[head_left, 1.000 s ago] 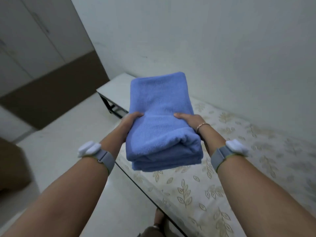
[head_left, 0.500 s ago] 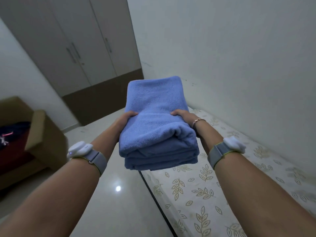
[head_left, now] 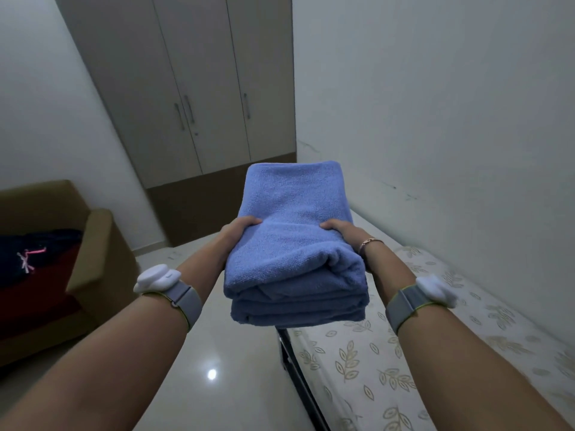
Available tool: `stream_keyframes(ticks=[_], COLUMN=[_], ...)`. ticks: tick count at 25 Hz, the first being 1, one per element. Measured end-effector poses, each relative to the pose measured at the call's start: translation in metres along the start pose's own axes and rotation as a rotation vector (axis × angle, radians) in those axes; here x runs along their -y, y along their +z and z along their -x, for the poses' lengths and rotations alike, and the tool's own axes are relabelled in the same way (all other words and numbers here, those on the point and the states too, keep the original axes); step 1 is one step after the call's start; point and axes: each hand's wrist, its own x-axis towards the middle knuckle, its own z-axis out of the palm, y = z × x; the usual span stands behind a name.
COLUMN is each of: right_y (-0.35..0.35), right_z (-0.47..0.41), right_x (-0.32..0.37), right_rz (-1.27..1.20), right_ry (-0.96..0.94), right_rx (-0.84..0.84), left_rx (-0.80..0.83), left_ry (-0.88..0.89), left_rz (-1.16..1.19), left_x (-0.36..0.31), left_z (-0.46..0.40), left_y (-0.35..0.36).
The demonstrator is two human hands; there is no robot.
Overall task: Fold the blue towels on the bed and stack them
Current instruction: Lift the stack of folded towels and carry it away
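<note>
Carrying step, by my reading: folding looks done, stack in transit. I hold the folded blue towels (head_left: 292,253) in mid-air, above the floor (head_left: 217,353) just beside the bed (head_left: 404,353), in front of my chest.

My left hand (head_left: 239,228) grips the stack's left side, thumb curled over the top layer. My right hand (head_left: 340,230) grips the right side the same way, thumb on top.

Several layers show at the near edge; whether one towel or more, I cannot tell.

Next move, as I judge it: find a flat spot, lower the stack level, keep the layers from sliding, then let go on both sides together.

Hidden: my fingers under the stack, the far end of the towels, most of the bed. No other towels in view. Dark cloth on the sofa (head_left: 93,259) at left is unclear.
</note>
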Motion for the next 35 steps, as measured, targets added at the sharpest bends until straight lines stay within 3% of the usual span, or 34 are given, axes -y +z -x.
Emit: stream_keyframes(ticks=[6,16,23,31,35], right_y=[0.075,0.140,0.199,0.270,0.265], right_z=[-0.084,-0.291,-0.436,-0.542,-0.570], right_x=[0.056,0.137,0.179,0.218,0.220], right_rz=[0.011,0.076,0.072,0.041,-0.034], right_ry=[0.000,0.015,0.034,0.151,0.205], right_rx=[0.020,0.139,0.151,-0.007,-0.102], left_rx=[-0.063,-0.252,-0.278,-0.090,0.022], left_ry=[0.000,-0.009,-0.013,-0.066,-0.070], left_rz=[0.037,0.121,0.159,0.110,0.056], left_x=[-0.032,-0.093,-0.122,-0.154,-0.169], left_z=[-0.081,-0.198,-0.317,-0.498,-0.565], left_y=[-0.082,-0.124,-0.187,-0.260,-0.246])
